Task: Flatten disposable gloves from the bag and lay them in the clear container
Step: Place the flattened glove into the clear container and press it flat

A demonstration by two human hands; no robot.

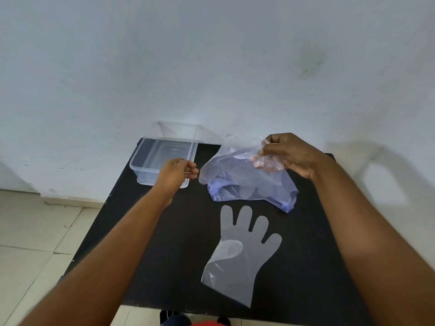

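Note:
A bluish see-through plastic bag (247,182) with several gloves inside lies at the back right of the black table. My right hand (289,156) grips the bag's upper edge and lifts it. My left hand (176,172) hovers just left of the bag with fingers curled and pinched together, in front of the clear container (141,161); I cannot tell whether it holds the bag's edge. One clear disposable glove (242,250) lies flat on the table near me, fingers pointing away. The container stands at the back left, apparently with nothing in it.
The black table (164,255) stands against a white wall (211,67). Tiled floor (35,231) shows to the left, beyond the table's left edge. Something red and dark (188,322) peeks out below the table's near edge.

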